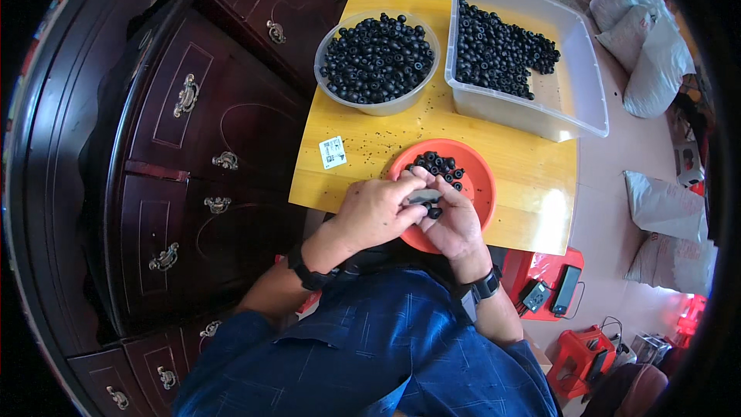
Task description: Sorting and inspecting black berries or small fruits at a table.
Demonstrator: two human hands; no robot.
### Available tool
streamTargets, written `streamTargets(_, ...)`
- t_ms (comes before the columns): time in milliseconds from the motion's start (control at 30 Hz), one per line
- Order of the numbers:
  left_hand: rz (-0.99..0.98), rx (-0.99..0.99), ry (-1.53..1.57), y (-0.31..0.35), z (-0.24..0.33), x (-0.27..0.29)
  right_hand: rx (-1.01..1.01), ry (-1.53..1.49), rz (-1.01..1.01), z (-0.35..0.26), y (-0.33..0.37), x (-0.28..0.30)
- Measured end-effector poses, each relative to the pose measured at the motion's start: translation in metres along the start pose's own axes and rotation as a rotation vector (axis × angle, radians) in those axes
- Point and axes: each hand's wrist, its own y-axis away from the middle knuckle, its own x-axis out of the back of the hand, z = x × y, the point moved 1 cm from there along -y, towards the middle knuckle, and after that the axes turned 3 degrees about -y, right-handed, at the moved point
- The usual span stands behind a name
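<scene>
Over the orange-red bowl [484,185] my two hands meet. My left hand [374,210] is closed, its thumb and fingers around a small grey flat piece [423,196] whose exact kind I cannot make out. Beside it my right hand [457,225] is turned palm up, fingers curled, with a small black rounded part [434,213] resting in them. Whether more parts lie in that palm is hidden by the fingers. In the bowl, beyond my fingertips, sit several black hollow plastic parts [438,163] of the same look.
A clear round tub [378,108] heaped with black parts stands at the back of the yellow table [532,193]. Right of it is a large clear bin [532,120], partly filled with them. A white label [333,152] lies at left. Dark wooden drawers [185,177] crowd the left; red stools [575,367] stand right.
</scene>
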Motion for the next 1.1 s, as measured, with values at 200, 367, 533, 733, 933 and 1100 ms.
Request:
streamTargets(200,-0.061,-0.031,-0.104,0.0,0.003,-0.024,0.054,0.057,0.057,0.0,0.007,0.001)
streamTargets(367,-0.103,-0.001,-0.115,-0.001,0.014,-0.027,0.093,0.02,0.047,-0.005,0.015,0.007)
streamTargets(533,-0.143,0.025,-0.018,-0.003,0.009,-0.032,0.097,0.001,0.085,-0.008,0.022,0.009)
streamTargets(733,-0.108,-0.013,-0.079,-0.005,0.011,-0.033,0.077,-0.069,0.017,-0.009,0.02,0.015)
streamTargets(933,-0.065,-0.007,-0.19,-0.007,0.013,-0.038,0.102,-0.008,0.055,-0.011,0.019,0.012)
streamTargets(1100,-0.123,-0.002,-0.227,-0.008,0.016,-0.034,0.102,-0.012,0.065,-0.012,0.02,0.01)
